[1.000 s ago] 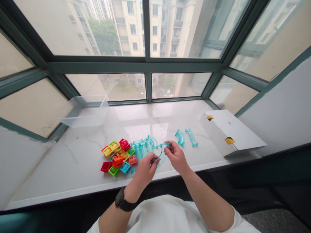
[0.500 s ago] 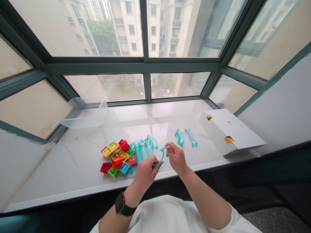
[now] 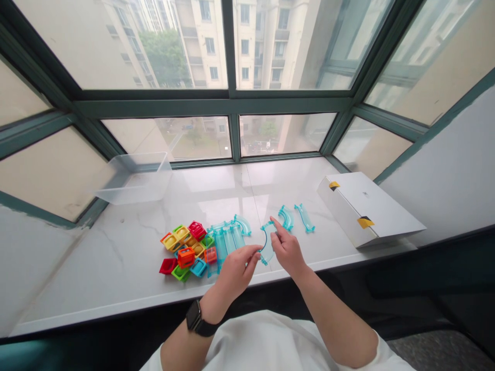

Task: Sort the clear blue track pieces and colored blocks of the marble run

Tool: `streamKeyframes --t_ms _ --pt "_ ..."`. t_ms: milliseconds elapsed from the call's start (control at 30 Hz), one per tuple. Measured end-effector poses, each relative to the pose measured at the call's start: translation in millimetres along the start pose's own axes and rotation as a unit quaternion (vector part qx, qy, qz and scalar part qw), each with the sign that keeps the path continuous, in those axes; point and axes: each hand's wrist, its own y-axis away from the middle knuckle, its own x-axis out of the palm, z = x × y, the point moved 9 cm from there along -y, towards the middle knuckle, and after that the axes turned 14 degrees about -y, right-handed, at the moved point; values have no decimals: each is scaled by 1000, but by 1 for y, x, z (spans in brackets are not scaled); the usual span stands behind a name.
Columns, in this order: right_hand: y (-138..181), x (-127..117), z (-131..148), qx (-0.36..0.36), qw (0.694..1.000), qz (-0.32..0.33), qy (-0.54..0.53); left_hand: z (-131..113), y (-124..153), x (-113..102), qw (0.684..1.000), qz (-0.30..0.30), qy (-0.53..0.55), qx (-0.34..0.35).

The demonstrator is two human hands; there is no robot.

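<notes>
Between my two hands is a curved, clear blue track piece (image 3: 267, 252), its arc bulging open toward the left. My left hand (image 3: 237, 270) pinches its left edge between thumb and fingertips. On the other side my right hand (image 3: 286, 250) grips the piece, index finger stretched along its far end and thumb closer in. Straight clear blue track pieces (image 3: 226, 243) lie side by side left of the hands, with another curved piece (image 3: 243, 225) behind them. Beyond my right hand rest a short curved piece (image 3: 286, 218) and a wavy piece (image 3: 305, 218).
Colourful plastic blocks (image 3: 186, 257) in red, yellow, green, orange and blue are heaped at the left. A clear plastic bin (image 3: 135, 193) stands at the back left of the white sill (image 3: 96, 273). A white box (image 3: 371, 206) sits at the right. Windows enclose the back.
The curved track piece has turned and flattened toward the sill. My right index finger has stretched out along its far end, and my left grip has shifted to its left edge.
</notes>
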Motion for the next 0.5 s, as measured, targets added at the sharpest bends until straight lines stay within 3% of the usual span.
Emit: streamKeyframes --t_ms 133,300,500 --pt "0 -12 -10 3 1000 0 -8 0 -5 16 999 30 35 -2" --pt "11 -24 -15 -45 996 5 -82 6 -19 22 997 10 60 -42" --pt "25 -29 -8 -121 986 76 -87 4 -34 32 995 -7 83 -56"
